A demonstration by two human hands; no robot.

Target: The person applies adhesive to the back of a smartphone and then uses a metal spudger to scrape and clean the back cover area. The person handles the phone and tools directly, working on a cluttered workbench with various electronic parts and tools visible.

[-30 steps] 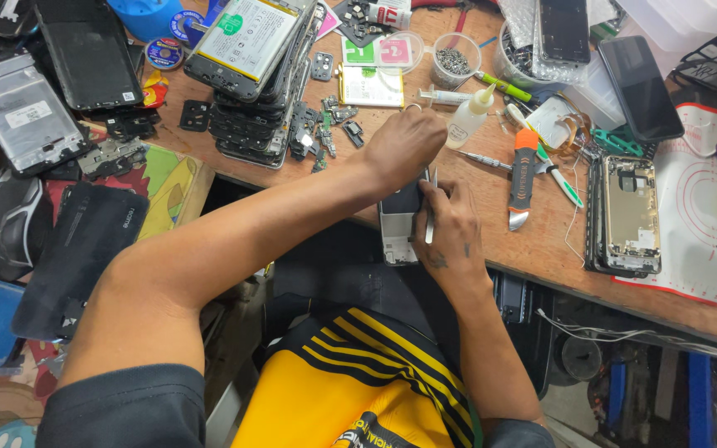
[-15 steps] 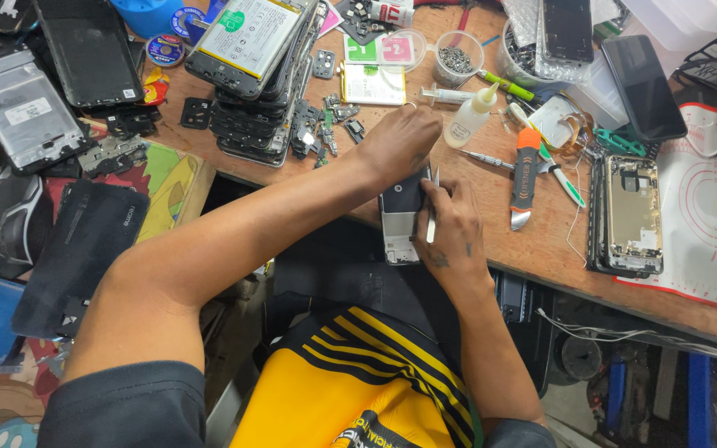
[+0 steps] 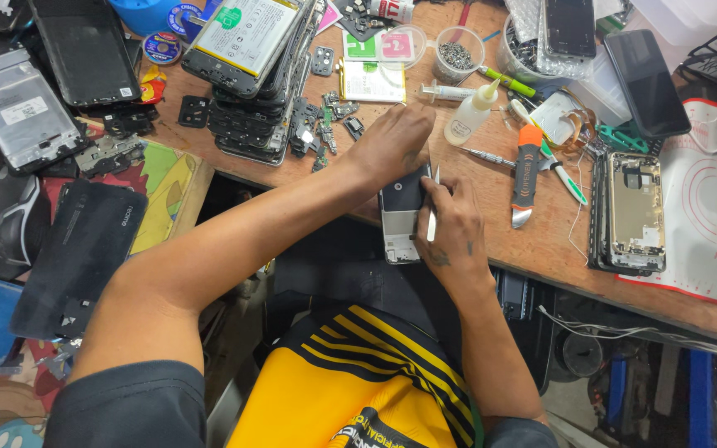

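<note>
Opened phone (image 3: 400, 217) at the near edge of the wooden bench (image 3: 491, 241), worked by two bare hands. The left hand (image 3: 392, 143) lies over the phone's upper end, fingers closed down on it to pin it flat. The right hand (image 3: 451, 228), touching the phone's right side, pinches a slim pale tool (image 3: 431, 217) upright in a narrow grip, its tip at the phone's edge.

Step in hand, judged: prying or picking inside the open body; the next move would call for a steady downward hold and fine pressure at the tip.

Right of the phone: an orange-handled screwdriver (image 3: 525, 170) and a bare phone frame (image 3: 629, 211). Beyond the phone: a small white dropper bottle (image 3: 468, 118), a flat rectangular pale battery pack with a green stripe (image 3: 373, 81), and a clear cup of small parts (image 3: 458, 51). Left of the phone: a stack of dismantled phones (image 3: 251, 75), topped by a white-labelled battery.
</note>
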